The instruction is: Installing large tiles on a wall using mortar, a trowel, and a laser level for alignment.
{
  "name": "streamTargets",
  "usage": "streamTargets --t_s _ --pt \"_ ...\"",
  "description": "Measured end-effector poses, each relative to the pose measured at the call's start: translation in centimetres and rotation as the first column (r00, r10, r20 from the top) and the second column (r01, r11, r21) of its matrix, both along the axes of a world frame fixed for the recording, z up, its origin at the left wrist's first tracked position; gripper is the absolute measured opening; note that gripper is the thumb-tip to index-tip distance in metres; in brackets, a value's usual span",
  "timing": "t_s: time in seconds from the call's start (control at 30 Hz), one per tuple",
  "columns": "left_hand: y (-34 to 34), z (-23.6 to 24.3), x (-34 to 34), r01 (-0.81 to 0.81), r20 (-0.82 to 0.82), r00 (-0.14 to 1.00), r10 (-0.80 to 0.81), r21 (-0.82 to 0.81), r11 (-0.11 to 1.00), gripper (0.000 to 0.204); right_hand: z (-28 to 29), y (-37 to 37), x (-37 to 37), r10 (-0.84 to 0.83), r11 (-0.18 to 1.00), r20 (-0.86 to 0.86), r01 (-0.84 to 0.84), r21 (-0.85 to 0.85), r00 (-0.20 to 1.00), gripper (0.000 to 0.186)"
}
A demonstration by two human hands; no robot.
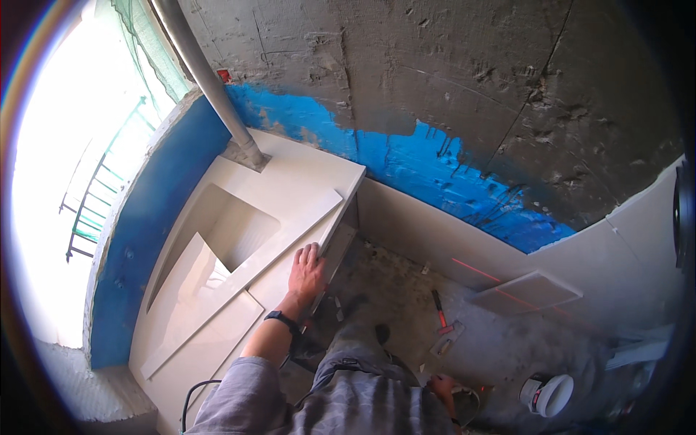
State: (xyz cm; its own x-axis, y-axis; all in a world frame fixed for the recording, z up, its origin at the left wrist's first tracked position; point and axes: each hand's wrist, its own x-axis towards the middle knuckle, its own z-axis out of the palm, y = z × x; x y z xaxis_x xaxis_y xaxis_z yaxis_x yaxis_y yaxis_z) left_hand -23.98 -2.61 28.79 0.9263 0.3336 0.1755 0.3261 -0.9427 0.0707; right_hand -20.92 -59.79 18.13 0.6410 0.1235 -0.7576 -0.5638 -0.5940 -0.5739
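Observation:
My left hand (pixel 307 274), with a dark band on the wrist, lies on the front part of a cream tiled ledge (pixel 304 163). Its fingers are stretched over the tile beside a long narrow tile strip (pixel 246 283), which runs diagonally across the ledge. Beyond the strip, a cut tile piece (pixel 190 279) partly covers a rectangular recess (pixel 250 228) in the ledge. Another flat tile piece (pixel 230 325) rests on the near side of the strip. Low by my right side hangs my right hand (pixel 441 388), dark and small; its fingers and anything in them cannot be made out.
A grey pipe (pixel 210 87) rises from the ledge's far corner. On the floor lie a red-handled hammer (pixel 440 312) and a trowel (pixel 446 339). A square tile (pixel 533 292), crossed by a red laser line, leans by the wall. A white bucket (pixel 547 395) stands lower right.

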Motion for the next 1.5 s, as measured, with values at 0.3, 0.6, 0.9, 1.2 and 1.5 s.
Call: streamTargets --t_s 0.3,0.6,0.9,1.2,1.5 --pt "0.0 0.4 0.2 0.01 -0.007 1.0 -0.009 0.019 1.0 0.065 -1.9 -1.1 -0.7 0.006 1.0 0.04 -0.006 0.013 0.999 0.025" --pt "0.0 0.4 0.3 0.033 0.018 0.999 -0.033 0.021 0.999 0.058 -2.8 -1.6 -1.0 0.083 0.997 0.081 -0.083 0.003 0.993 0.023" --pt "-0.2 0.1 0.2 0.031 0.068 0.997 -0.032 0.024 0.999 0.038 -5.2 -2.9 -1.9 -0.095 0.995 -0.02 0.095 0.025 0.995 0.026" --pt "-0.4 -0.3 0.5 0.022 0.03 0.999 -0.02 -0.06 0.998 0.043 -6.9 -4.9 -3.2 0.222 0.974 0.256 -0.203 -0.099 0.941 0.023" --pt "0.3 -1.0 -0.6 0.032 0.032 0.999 -0.033 0.03 0.999 0.036 -3.2 -1.0 -2.6 0.018 0.991 0.093 -0.005 -0.136 0.995 0.027"
